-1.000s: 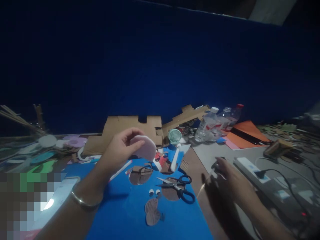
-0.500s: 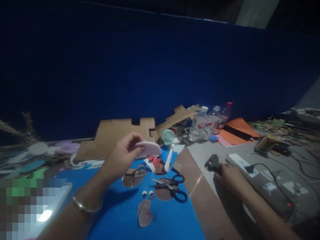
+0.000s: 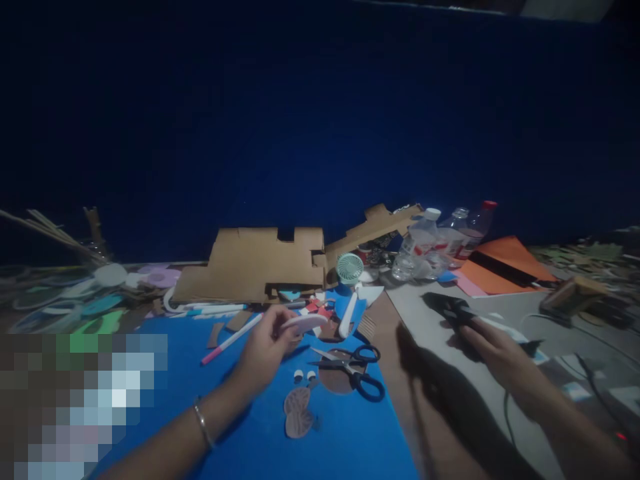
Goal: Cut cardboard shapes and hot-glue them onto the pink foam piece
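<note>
My left hand point(image 3: 270, 343) pinches a thin, pale disc point(image 3: 311, 324) with a rounded edge, holding it nearly edge-on above the blue sheet point(image 3: 240, 427). Out to the right, my right hand point(image 3: 493, 343) is wrapped round a black glue gun point(image 3: 453, 308), raised over the grey board; motion blurs it. Black-handled scissors point(image 3: 369, 385) lie partly open across a brown cardboard disc point(image 3: 334, 381). Nearer me are two small white pieces point(image 3: 305, 375) and a brown two-lobed cutout point(image 3: 299, 413) with drawn lines. A white marker with a pink end point(image 3: 225, 348) lies left of my left hand.
Cut cardboard point(image 3: 260, 263) leans at the back beside a small green fan point(image 3: 350, 268). Plastic bottles point(image 3: 425, 240) and an orange sheet point(image 3: 520, 257) stand or lie at the back right. Cables point(image 3: 590, 380) run along the right. Craft scraps point(image 3: 110, 275) cover the far left.
My right hand has lifted the glue gun off the grey board and turned it. The left hand has lowered the pale disc towards the blue sheet. The camera view has shifted.
</note>
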### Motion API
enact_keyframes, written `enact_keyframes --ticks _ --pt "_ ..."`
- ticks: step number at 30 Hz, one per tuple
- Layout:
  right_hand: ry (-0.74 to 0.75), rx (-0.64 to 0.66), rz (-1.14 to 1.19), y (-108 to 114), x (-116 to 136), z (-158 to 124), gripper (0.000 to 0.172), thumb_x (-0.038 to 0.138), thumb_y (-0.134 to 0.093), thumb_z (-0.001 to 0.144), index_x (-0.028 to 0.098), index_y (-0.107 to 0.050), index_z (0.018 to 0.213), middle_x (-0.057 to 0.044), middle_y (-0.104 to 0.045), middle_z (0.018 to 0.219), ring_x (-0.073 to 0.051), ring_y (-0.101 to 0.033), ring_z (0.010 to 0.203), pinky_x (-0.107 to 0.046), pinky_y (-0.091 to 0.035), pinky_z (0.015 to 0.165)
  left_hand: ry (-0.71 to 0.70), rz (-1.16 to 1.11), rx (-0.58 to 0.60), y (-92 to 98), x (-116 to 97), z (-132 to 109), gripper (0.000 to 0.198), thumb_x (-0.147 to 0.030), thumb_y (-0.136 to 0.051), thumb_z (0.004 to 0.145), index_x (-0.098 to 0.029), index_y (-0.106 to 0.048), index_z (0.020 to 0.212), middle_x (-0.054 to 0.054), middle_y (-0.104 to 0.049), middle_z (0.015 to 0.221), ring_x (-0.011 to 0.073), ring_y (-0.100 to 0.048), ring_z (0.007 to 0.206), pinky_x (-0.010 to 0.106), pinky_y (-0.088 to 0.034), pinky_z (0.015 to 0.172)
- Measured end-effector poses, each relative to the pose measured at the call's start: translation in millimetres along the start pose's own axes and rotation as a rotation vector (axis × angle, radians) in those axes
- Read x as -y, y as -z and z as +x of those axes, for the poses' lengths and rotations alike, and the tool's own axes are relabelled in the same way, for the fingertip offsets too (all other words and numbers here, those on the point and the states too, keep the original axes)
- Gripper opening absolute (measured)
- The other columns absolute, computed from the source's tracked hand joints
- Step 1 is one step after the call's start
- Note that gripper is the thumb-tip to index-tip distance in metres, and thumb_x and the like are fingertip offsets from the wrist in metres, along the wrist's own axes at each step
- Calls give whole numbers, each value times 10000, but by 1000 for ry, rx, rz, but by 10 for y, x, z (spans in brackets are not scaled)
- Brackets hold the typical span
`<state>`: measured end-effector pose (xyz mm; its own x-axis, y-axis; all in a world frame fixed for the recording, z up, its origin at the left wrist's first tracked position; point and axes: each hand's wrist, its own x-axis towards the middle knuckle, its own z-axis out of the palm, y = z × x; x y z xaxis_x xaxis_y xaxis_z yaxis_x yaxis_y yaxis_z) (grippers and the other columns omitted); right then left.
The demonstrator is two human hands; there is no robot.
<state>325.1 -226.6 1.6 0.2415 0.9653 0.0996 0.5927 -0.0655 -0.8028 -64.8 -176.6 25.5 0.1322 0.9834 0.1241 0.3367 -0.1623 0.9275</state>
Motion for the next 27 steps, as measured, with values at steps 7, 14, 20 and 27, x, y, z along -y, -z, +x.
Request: enact_keyframes --ticks 7,14,20,27 --pt "-5 413 591 -465 649 -143 382 383 -372 871 111 -630 944 -79 -647 670 -180 -567 618 -287 -420 592 5 -81 -3 -89 196 -82 117 -287 -520 803 -186 -535 860 44 -612 923 201 -594 892 323 -495 739" --pt "-101 568 830 -910 884 -12 412 507 -537 755 117 -626 854 -77 -622 735 -120 -482 466 -251 -378 444 -13 -106 -21 -55 291 -86 103 -265 -569 782 -193 -583 855 24 -628 881 184 -603 865 305 -485 764" --pt "15 483 613 -1194 881 33 366 487 -635 721 123 -633 762 -39 -614 603 -125 -487 440 -261 -395 446 29 -82 17 -48 329 -81 117 -252 -578 787 -195 -629 875 44 -630 927 192 -594 912 329 -486 803" --pt "37 537 447 -1334 787 -58 388 495 -571 765 129 -634 656 -19 -561 500 -145 -512 466 -262 -405 488 100 -100 40 -61 360 -62 101 -259 -607 773 -200 -647 844 34 -654 887 178 -611 864 327 -494 788"
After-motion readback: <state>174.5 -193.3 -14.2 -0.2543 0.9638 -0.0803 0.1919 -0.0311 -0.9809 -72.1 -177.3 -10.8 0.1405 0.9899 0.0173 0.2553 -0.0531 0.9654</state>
